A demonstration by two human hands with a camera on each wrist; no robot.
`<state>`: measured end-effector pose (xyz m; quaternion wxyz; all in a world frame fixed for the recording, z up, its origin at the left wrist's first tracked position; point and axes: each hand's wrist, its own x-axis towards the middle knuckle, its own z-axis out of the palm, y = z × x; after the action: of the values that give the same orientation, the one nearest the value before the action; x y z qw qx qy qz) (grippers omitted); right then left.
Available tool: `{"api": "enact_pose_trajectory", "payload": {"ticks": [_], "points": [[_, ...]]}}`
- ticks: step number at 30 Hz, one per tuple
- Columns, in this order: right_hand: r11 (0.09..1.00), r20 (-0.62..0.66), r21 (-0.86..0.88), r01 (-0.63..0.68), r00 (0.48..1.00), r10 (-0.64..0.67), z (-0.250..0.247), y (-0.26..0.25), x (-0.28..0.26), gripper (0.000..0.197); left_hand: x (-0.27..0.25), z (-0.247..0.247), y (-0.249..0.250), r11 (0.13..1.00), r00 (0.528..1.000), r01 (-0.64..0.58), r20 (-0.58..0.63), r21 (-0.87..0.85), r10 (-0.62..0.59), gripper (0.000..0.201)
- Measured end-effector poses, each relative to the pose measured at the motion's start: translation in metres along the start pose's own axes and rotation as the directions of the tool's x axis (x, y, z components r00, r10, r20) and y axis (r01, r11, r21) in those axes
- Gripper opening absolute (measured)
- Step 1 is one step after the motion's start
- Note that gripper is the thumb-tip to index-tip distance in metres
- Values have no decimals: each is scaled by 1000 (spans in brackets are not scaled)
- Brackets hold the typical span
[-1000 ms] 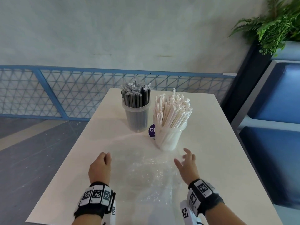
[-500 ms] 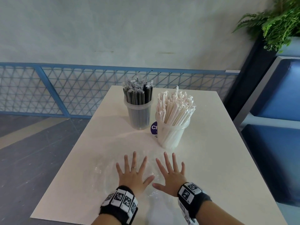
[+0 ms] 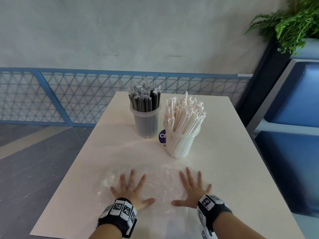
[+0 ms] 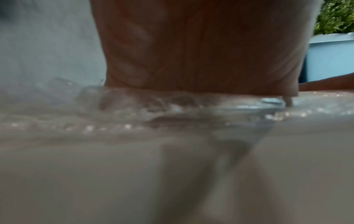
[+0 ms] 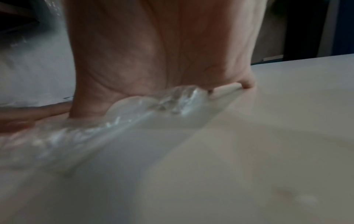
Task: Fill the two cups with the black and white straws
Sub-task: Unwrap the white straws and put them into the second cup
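Note:
Two clear plastic cups stand upright at the middle of the white table. The left cup is packed with black wrapped straws. The right cup is packed with white wrapped straws. Nearer to me, a crumpled clear plastic bag lies flat on the table. My left hand and my right hand press palm-down on the bag with fingers spread, holding nothing. In the left wrist view the palm rests on the plastic film. The right wrist view shows its palm on the film too.
A purple round label shows between the two cups. A blue mesh railing runs behind the table's far edge. Blue seating and a green plant stand at the right. The floor drops away left of the table.
Both hands went from loosely curled at the bag's sides to flat, spread palms pressing on it, first close together, now slid apart. The cups have not moved.

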<state>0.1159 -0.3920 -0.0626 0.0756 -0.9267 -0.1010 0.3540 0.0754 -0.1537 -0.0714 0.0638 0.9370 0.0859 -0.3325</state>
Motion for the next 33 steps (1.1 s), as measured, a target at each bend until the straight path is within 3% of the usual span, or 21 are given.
{"api": "enact_pose_trajectory", "payload": {"ticks": [3,8,9,11,12,14,16,18,23,26,28,30,33], "points": [[1000,18,12,-26,1000,26,-3,9,-3,132,-2,0,-6,1000,1000,-17,0,25,17,111],[999,23,25,-41,999,41,-5,10,-6,132,-7,-11,-2,993,1000,26,-20,118,-24,94],[998,0,31,-48,999,48,-8,7,-10,127,-11,-20,3,988,998,33,-65,148,-23,89],[994,-156,98,-56,985,71,-23,0,-21,117,-21,-50,15,992,962,-11,-270,122,43,74],[985,-288,166,-43,954,90,-35,-3,-28,113,-24,-69,22,995,914,-75,-394,64,94,67],[929,-543,360,84,828,136,-68,-5,-43,102,-26,-110,33,956,815,-270,-557,-115,163,69],[826,-693,481,293,704,154,-107,-4,-51,97,-26,-150,46,820,782,-471,-585,-325,217,94],[756,-752,502,420,643,143,-143,-1,-49,101,-20,-187,60,706,783,-557,-560,-437,271,110],[680,-667,520,517,743,-54,-198,-7,-20,130,17,-228,98,716,800,-579,-444,-391,404,121],[601,-676,560,570,734,-67,-203,-15,-3,138,32,-228,115,649,783,-606,-489,-460,385,114],[550,-719,571,609,695,-23,-200,-22,5,129,33,-223,124,555,739,-667,-537,-498,407,109],[516,-758,583,628,649,67,-195,-30,8,103,27,-216,133,467,716,-695,-581,-546,387,97],[549,-826,512,661,553,106,-193,-37,6,64,26,-210,144,386,678,-730,-666,-564,311,91]]}}
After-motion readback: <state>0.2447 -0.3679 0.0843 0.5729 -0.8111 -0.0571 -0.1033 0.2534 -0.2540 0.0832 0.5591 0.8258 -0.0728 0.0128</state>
